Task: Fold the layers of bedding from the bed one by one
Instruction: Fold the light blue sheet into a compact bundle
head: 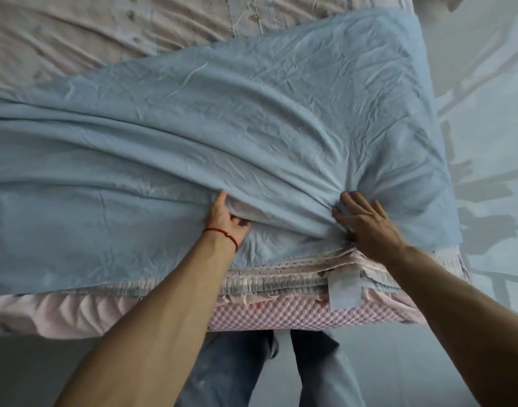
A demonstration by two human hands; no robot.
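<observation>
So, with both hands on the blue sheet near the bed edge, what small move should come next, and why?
Probably lift the gathered fold and draw it toward the near edge. The left hand already grips a bunched fold of the blue sheet, the right hand presses spread fingers on it, and creases radiate from both, so the cloth is taut.

sheet (251,113): on the bed (75,39), over its near right part
hands: at the sheet's near edge, left hand (227,221) left of right hand (366,227)
</observation>
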